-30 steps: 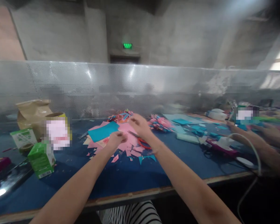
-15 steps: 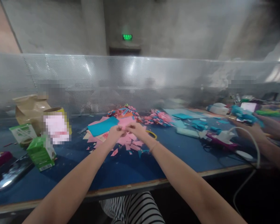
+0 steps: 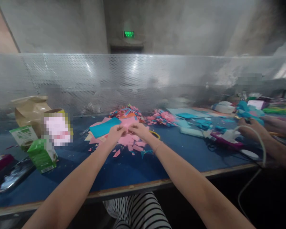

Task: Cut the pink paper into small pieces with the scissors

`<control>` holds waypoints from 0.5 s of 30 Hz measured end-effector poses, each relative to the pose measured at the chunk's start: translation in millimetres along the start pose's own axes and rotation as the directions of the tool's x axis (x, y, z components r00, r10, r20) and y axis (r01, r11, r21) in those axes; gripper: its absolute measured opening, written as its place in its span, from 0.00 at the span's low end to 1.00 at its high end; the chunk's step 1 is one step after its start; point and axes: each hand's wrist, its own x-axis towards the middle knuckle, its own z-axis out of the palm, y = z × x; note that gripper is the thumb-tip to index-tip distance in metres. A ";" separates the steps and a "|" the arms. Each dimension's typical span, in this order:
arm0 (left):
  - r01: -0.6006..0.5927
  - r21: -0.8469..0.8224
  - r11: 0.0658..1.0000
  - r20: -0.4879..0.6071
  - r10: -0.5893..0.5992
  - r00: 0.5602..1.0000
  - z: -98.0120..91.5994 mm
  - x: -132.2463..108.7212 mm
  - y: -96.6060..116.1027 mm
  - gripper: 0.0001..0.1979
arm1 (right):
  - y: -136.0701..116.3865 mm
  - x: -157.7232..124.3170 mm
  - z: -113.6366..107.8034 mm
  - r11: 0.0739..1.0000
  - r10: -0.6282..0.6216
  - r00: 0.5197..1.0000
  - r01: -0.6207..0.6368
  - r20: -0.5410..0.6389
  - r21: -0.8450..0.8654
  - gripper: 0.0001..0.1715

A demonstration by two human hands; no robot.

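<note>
Over a heap of pink paper scraps [image 3: 130, 143], my left hand [image 3: 116, 132] and my right hand [image 3: 138, 130] are close together with a small gap between them. Both have their fingers pinched on a pink sheet of paper [image 3: 128, 121], which shows behind and between the fingertips. The fingertips are partly hidden, and fine detail is blurred. A blue sheet of paper [image 3: 104, 127] lies just left of my left hand, on top of other pink paper. The yellow ring of a tape roll or handle [image 3: 155, 134] rests beside my right wrist.
Folded-paper piles [image 3: 162, 117] stand behind my hands. Left are a green box [image 3: 41, 156], a brown paper bag [image 3: 30, 111] and a phone-like dark slab [image 3: 13, 176]. Right are a purple power strip [image 3: 225, 140], a white cable [image 3: 257, 136] and another person's hand [image 3: 252, 127] with blue paper.
My hands have moved slightly apart, and more of the pink sheet shows between them. The other person's hands at right have shifted with the blue paper. The view has tilted a little.
</note>
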 end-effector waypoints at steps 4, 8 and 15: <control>-0.013 0.023 1.000 0.037 0.012 0.999 -0.6 1.2 -0.8 0.14 | -4.8 -3.2 0.9 0.984 -0.061 0.998 0.058 -0.012 -0.170 0.05; -0.020 0.038 0.999 0.068 0.017 0.998 -1.9 2.5 -3.1 0.14 | -6.8 -4.4 -2.6 0.949 -0.112 0.993 0.119 0.041 -0.291 0.06; -0.025 0.029 0.999 0.055 0.024 0.998 -1.2 -0.2 -1.9 0.13 | -6.3 -2.2 -15.4 0.896 -0.232 0.969 0.248 0.087 -0.368 0.08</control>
